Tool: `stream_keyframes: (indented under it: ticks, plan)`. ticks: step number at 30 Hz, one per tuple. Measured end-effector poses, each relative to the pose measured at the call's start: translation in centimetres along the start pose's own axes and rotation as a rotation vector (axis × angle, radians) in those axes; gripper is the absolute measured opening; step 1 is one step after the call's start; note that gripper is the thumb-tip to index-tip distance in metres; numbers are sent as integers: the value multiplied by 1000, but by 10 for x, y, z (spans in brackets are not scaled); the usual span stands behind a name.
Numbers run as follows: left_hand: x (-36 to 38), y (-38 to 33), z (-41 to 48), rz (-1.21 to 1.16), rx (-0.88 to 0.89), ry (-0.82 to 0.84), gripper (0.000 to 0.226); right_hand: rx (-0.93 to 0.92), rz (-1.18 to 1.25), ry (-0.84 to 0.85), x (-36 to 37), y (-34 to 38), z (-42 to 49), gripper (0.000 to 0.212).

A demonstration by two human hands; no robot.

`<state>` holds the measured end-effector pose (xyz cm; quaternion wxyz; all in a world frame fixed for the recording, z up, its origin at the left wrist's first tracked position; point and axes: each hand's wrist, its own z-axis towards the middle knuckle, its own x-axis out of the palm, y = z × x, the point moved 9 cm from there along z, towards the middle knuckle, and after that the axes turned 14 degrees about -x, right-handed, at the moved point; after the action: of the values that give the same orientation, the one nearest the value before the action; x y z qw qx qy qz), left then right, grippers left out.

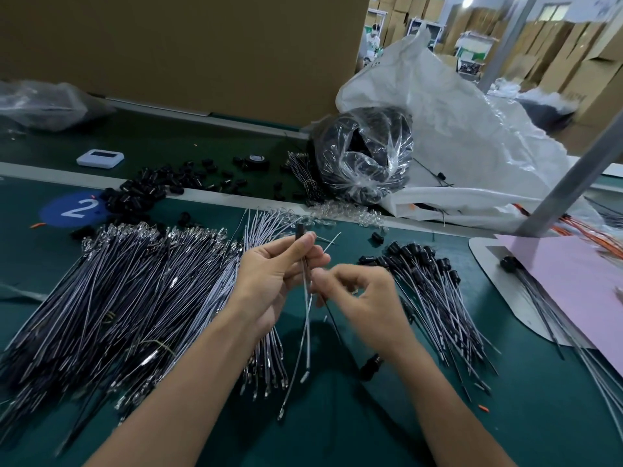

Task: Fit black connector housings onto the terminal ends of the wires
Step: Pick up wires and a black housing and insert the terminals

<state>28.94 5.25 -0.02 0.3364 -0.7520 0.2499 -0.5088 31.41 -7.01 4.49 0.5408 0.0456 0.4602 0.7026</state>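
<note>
Warehouse bench, green mat point(337, 416), cartons point(566, 62) stacked behind, blue "2" sticker point(72, 208).
Left hand point(269, 274) pinches black connector housing point(299, 230); right hand point(364, 294) pinches its wires point(306, 332).

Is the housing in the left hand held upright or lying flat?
Upright: the housing pokes up above the left hand, wires hanging below it.

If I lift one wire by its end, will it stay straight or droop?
It will probably droop: the wire hanging from the left hand bends in a loose curve. It is likely light, since a fingertip pinch holds it.
</note>
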Motion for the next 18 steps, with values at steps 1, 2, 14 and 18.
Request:
stream_keyframes:
  ticks: [1, 2, 14, 18]
  plan:
    - [-3, -1, 2, 10, 0, -26, 16, 48, -22, -46, -12, -5, 2, 33]
    - [-5, -2, 2, 34, 4, -50, 18, 98, -59, -111, -27, -11, 4, 33]
    - [-1, 11, 6, 236, -43, -44, 15, 233, -652, 255, -24, -102, 106, 28]
    - [2, 10, 5, 253, -30, -31, 8, 293, -681, 265, -13, -127, 115, 18]
